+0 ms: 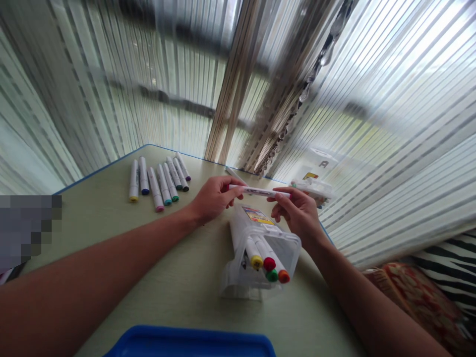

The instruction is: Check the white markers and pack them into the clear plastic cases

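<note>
A white marker (257,192) with pink-red ends is held level between my two hands. My left hand (214,197) pinches its left end, and my right hand (295,210) grips the right end between thumb and fingers. Just below them a clear plastic marker case (238,223) lies on its side, its opening facing me. Inside it are several white markers, among them one with a yellow cap (256,262), one with a red cap (269,264), one with a green cap (271,275) and one with an orange cap (283,276).
Several capped markers (163,182) lie in a row at the table's back left. Another clear case (314,188) with markers stands at the back right, by the string curtain (186,89). A blue tray (197,339) sits at the front edge of the pale green table (178,277).
</note>
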A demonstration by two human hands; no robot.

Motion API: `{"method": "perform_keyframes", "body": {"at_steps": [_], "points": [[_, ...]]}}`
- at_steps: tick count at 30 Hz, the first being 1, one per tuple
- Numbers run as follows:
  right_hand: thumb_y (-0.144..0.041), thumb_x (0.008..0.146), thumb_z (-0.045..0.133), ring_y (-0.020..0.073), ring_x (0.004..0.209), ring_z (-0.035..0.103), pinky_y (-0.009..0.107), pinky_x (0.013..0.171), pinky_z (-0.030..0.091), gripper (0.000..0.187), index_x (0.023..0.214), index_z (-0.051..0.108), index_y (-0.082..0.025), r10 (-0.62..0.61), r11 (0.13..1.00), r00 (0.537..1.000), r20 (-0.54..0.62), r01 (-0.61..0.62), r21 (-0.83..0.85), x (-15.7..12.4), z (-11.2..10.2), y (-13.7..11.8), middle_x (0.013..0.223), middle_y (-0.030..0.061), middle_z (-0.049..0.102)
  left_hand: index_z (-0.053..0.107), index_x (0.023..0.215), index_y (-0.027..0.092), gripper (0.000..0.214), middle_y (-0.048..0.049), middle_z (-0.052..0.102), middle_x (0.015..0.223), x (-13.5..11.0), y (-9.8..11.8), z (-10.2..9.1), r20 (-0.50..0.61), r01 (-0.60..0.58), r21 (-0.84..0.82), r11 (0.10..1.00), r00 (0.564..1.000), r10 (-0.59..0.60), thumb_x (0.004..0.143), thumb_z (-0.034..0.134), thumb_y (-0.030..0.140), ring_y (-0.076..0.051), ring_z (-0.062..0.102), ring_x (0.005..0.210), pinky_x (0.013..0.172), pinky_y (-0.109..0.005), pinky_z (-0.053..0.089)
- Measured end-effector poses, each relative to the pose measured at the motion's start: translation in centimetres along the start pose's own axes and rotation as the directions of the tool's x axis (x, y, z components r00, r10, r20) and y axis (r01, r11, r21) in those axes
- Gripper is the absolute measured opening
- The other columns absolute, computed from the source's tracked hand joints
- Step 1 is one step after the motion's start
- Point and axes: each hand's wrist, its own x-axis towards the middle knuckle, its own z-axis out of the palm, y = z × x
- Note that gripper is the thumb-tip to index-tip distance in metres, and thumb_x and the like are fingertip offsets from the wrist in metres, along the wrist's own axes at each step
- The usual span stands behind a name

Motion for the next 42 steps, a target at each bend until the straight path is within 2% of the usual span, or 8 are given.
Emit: {"method": "perform_keyframes", "body": {"at_steps": [18,24,32,37,42], "points": [[-0.037,0.076,0.075,0.0112,0.047,0.059,0.024,0.041,0.045,0.026,0.091,0.068,-0.017,0.011,0.999,1.0,0.0,-0.011,-0.046,-0.04,0.01,0.0,0.078,0.0051,0.072,0.068,0.092,0.011,0.019,-0.0041,0.067,0.072,0.04,-0.17,0.0,-0.014,0.042,-0.022,0.999,0.999,-0.042,0.083,0.06,0.025,-0.008,0.052,0.052,0.049,-0.02,0.042],[-0.037,0.081,0.069,0.0123,0.048,0.06,0.024,0.041,0.044,0.023,0.09,0.068,-0.017,0.036,0.999,0.999,0.013,-0.036,0.012,-0.12,0.08,-0.32,0.077,0.0052,0.071,0.068,0.094,0.011,0.019,-0.0043,0.067,0.073,0.07,-0.21,0.0,-0.022,0.053,-0.03,0.998,0.998,-0.054,0.084,0.059,0.025,-0.008,0.053,0.053,0.049,-0.02,0.043],[-0.041,0.08,0.069,0.0123,0.049,0.06,0.025,0.042,0.045,0.028,0.095,0.069,-0.017,0.048,0.999,0.999,0.014,-0.048,0.002,-0.1,0.04,-0.26,0.081,0.0067,0.072,0.067,0.094,0.012,0.02,-0.0034,0.066,0.072,0.1,-0.29,0.03,-0.027,0.092,-0.114,0.989,0.995,-0.095,0.087,0.051,0.022,-0.008,0.053,0.051,0.047,-0.02,0.041],[-0.038,0.076,0.075,0.0112,0.047,0.06,0.024,0.04,0.045,0.028,0.093,0.07,-0.017,0.011,0.999,1.0,0.001,-0.011,-0.048,-0.03,0.03,0.08,0.078,0.0057,0.072,0.067,0.094,0.011,0.019,-0.0025,0.065,0.071,0.06,-0.17,0.02,-0.031,0.06,-0.068,0.996,0.998,-0.063,0.085,0.056,0.023,-0.008,0.052,0.051,0.048,-0.02,0.041],[-0.037,0.077,0.075,0.0109,0.047,0.06,0.023,0.039,0.045,0.027,0.093,0.07,-0.016,0.015,1.0,1.0,-0.01,-0.016,-0.025,0.02,0.01,0.12,0.079,0.0062,0.073,0.067,0.096,0.01,0.02,-0.0022,0.064,0.073,-0.11,0.04,0.04,-0.009,0.003,-0.01,1.0,1.0,-0.003,0.082,0.063,0.023,-0.008,0.051,0.054,0.048,-0.02,0.04]]}}
